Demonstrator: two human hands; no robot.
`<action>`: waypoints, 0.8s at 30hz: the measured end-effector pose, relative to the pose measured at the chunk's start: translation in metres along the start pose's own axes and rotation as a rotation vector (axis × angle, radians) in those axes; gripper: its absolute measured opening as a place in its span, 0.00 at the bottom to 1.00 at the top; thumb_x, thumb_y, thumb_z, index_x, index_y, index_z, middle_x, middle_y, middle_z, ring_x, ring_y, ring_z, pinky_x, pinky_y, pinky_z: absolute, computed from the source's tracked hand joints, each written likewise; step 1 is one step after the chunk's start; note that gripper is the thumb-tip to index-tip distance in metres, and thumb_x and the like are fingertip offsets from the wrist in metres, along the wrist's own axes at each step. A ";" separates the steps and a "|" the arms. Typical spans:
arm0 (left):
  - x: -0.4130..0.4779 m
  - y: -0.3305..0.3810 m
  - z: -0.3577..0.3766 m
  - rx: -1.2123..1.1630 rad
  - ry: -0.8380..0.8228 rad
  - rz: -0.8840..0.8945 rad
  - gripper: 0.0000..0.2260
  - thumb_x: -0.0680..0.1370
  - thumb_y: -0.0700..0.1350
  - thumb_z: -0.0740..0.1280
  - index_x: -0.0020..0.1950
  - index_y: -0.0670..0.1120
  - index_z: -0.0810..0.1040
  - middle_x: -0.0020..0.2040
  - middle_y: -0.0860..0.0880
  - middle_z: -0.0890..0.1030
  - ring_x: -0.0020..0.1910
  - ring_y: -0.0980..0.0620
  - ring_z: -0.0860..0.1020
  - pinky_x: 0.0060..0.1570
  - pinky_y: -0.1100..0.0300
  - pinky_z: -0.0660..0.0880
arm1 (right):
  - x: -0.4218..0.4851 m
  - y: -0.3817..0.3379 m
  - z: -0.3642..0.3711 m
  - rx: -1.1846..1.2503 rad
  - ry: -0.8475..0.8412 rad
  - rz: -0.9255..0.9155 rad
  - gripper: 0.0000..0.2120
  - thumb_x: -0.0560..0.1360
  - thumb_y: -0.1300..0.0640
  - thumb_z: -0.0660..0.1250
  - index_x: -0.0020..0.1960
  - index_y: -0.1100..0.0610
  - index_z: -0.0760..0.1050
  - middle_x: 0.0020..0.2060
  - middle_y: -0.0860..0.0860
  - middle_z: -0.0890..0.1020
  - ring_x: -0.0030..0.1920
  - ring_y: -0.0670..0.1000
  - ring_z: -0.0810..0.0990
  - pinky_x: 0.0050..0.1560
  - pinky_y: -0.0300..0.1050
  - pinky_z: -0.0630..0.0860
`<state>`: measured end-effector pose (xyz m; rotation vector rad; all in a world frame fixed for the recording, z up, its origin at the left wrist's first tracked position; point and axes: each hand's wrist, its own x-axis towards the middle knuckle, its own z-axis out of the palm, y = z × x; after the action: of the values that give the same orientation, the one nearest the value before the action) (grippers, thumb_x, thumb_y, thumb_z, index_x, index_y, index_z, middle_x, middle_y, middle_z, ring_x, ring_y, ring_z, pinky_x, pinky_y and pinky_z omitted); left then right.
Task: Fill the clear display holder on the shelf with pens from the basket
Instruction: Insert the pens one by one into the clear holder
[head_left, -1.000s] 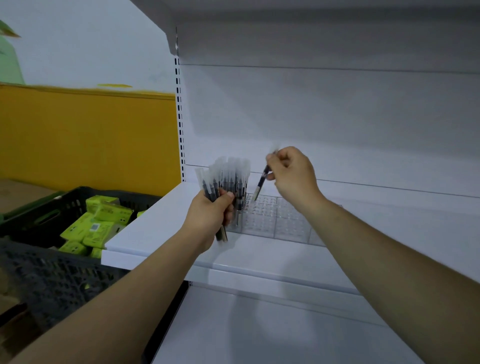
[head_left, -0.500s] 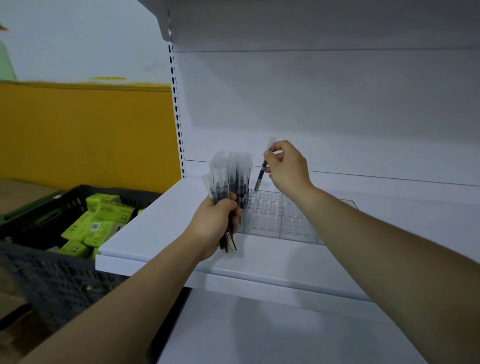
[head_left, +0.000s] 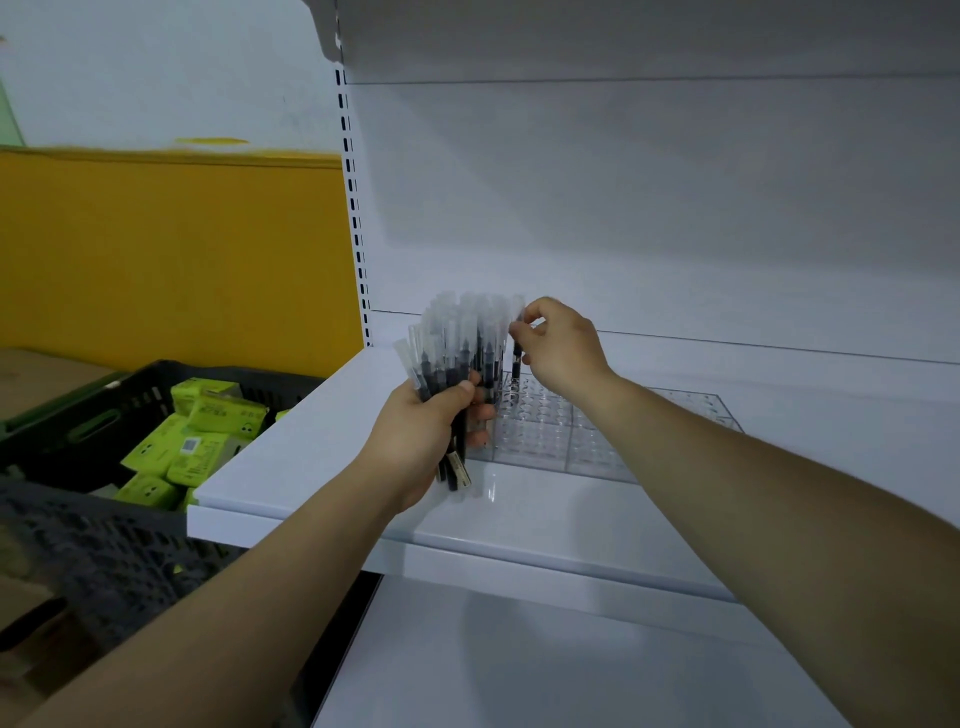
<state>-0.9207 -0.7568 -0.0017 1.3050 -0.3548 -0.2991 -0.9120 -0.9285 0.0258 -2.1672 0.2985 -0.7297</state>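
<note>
The left hand (head_left: 421, 441) is curled tight around a big bunch of black pens with clear caps (head_left: 457, 343). The bunch stands almost straight up, caps on top, and the dark ends stick out under the hand. It is just above the white metal shelf (head_left: 322, 447) and right beside the left edge of the clear plastic display holder with rows of small round holes (head_left: 540, 431).

The right hand (head_left: 563, 351) pinches one more black pen with a clear cap (head_left: 516, 364) near its top, between the thumb and the fingertips. This pen stands straight up – its low end is at the holes in the back left corner of the holder (I cannot tell if it sits inside a hole yet). It is very close to the bunch, just to the right of it.

The holder lies flat on the shelf, and the holes that show have no pens in them. The right arm reaches over its right part.

To the left, lower than the shelf, is a dark plastic basket with a grid wall (head_left: 93, 551). Bright green little boxes (head_left: 202, 447) lie piled inside it – no pens show there. Behind the basket is a yellow wall (head_left: 171, 249). Under the shelf is another white shelf (head_left: 519, 665).
</note>
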 end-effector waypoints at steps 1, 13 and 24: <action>0.001 0.000 -0.001 0.014 0.020 0.003 0.07 0.81 0.38 0.62 0.49 0.45 0.79 0.38 0.49 0.82 0.39 0.51 0.81 0.46 0.52 0.80 | 0.000 0.002 0.001 -0.021 -0.016 0.008 0.05 0.79 0.51 0.63 0.49 0.53 0.73 0.41 0.52 0.81 0.44 0.56 0.82 0.37 0.43 0.72; -0.002 0.005 0.010 0.105 0.048 0.043 0.07 0.80 0.40 0.64 0.44 0.44 0.79 0.37 0.46 0.81 0.36 0.50 0.78 0.44 0.53 0.77 | -0.040 -0.033 -0.022 0.107 0.008 -0.163 0.14 0.77 0.52 0.65 0.34 0.53 0.78 0.26 0.43 0.76 0.29 0.42 0.71 0.35 0.38 0.69; -0.002 0.006 0.013 0.053 0.099 0.015 0.07 0.81 0.43 0.63 0.47 0.48 0.80 0.42 0.49 0.83 0.46 0.50 0.82 0.48 0.55 0.75 | -0.035 -0.043 -0.037 0.330 0.136 -0.087 0.08 0.80 0.54 0.60 0.42 0.51 0.70 0.37 0.51 0.82 0.35 0.49 0.81 0.33 0.37 0.74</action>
<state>-0.9280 -0.7660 0.0068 1.3629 -0.2899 -0.2124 -0.9639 -0.9087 0.0633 -1.8309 0.1421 -0.9104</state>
